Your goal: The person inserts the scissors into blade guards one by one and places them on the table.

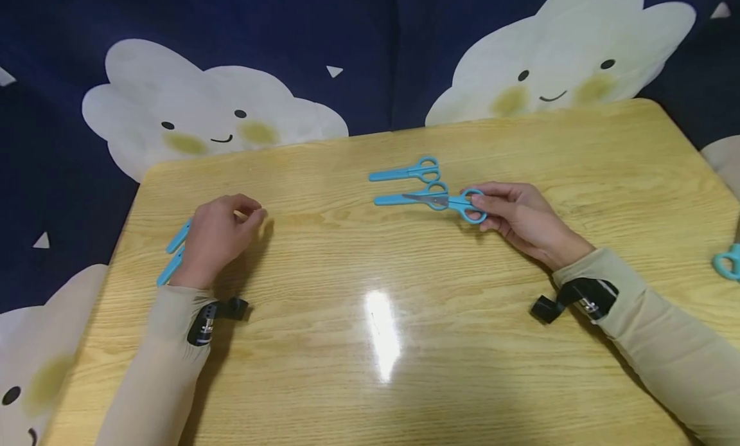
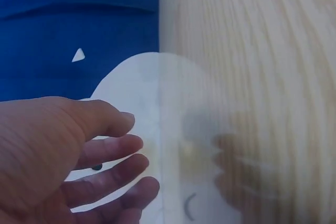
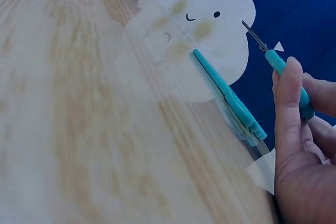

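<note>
My right hand (image 1: 523,221) pinches a pair of blue-handled scissors (image 1: 462,204) by the finger loops. Their bare blades are together and point left, overlapping a sheathed pair of scissors (image 1: 399,198) in the head view. The right wrist view shows the held scissors (image 3: 274,59) raised above the tabletop. Just behind lies a second sheathed pair (image 1: 405,173), parallel to the first. My left hand (image 1: 214,237) hovers at the table's left side with loosely bent fingers and holds nothing. It partly hides two blue sheaths (image 1: 171,266) lying side by side.
The wooden table (image 1: 324,343) has a glossy top with a bright reflection. At its right edge, a teal scissors handle (image 1: 727,263) is cut off by the frame. A dark blue cloth (image 1: 370,47) with smiling clouds hangs behind the table.
</note>
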Action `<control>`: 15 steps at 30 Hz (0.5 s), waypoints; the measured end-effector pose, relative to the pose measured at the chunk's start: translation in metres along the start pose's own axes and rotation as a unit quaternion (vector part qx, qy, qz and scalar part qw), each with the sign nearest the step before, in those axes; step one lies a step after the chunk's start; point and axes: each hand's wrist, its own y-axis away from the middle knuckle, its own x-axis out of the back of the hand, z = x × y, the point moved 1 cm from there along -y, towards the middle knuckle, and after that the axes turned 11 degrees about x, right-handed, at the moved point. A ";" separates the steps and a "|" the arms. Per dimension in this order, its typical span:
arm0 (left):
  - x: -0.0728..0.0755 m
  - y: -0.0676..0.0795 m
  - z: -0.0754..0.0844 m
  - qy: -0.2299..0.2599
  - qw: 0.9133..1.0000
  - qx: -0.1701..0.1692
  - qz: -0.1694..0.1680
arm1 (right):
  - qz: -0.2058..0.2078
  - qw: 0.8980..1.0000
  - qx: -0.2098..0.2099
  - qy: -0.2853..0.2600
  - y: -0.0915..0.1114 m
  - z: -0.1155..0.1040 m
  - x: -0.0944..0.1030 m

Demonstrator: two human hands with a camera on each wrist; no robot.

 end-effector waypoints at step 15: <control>0.018 0.009 -0.025 -0.025 0.999 0.029 -0.011 | 0.001 1.000 0.007 0.002 -0.002 0.001 -0.001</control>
